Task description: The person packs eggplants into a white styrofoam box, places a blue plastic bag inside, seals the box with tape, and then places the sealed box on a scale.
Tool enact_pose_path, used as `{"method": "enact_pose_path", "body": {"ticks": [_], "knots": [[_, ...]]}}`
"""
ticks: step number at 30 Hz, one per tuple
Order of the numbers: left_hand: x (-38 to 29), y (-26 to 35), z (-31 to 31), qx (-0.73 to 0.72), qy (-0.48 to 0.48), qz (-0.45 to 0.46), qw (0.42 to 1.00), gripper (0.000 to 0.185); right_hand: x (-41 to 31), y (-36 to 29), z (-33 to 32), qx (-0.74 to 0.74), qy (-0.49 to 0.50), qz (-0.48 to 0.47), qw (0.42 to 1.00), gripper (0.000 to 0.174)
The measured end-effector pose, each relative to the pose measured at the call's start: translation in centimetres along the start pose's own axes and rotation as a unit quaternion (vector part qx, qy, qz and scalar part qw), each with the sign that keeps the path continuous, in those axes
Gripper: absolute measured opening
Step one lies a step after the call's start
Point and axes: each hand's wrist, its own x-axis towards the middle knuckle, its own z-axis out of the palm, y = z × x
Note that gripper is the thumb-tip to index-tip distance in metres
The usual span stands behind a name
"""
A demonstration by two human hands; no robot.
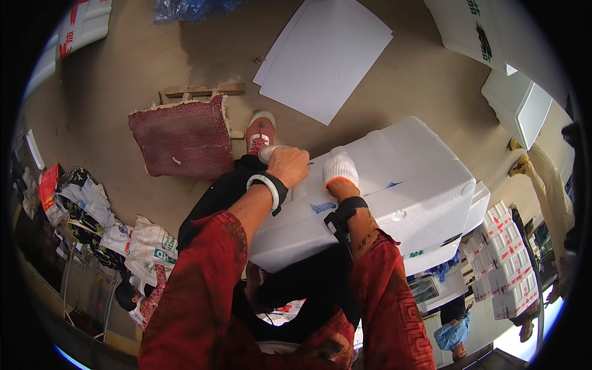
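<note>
My bare left hand is closed around a small object, of which a thin dark tip shows beyond the fingers; what it is, I cannot tell. It is over the left part of a large white styrofoam box beside my legs. My right hand, in a white knitted glove with an orange cuff, rests on the top of that box, fingers hidden from view. Blue marks or scraps show on the foam near my right wrist, and a dark slit-like line runs across the surface to the right.
White sheets lie on the floor ahead. A low wooden stool with a red patterned cover stands left. More foam boxes are at right, with stacked boxes behind. Bags and other people are around the sides.
</note>
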Motion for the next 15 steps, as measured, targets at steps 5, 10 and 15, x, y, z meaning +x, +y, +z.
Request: {"method": "enact_pose_path", "body": {"ticks": [5,10,15], "knots": [[-3.5,-3.7,1.2,-0.819,0.112,-0.243,0.507,0.024,-4.1,-0.8,-1.4,0.362,0.081,0.05,0.927,0.028],[-7.8,-3.8,3.9,-0.958,0.046,-0.264,0.102,0.025,-11.3,-2.6,-1.7,0.268,0.231,-0.146,0.924,0.069],[-15.4,-1.2,7.6,-0.937,-0.134,-0.269,0.178,0.035,-10.9,-3.8,-2.9,0.189,0.234,-0.17,0.938,0.047]]}}
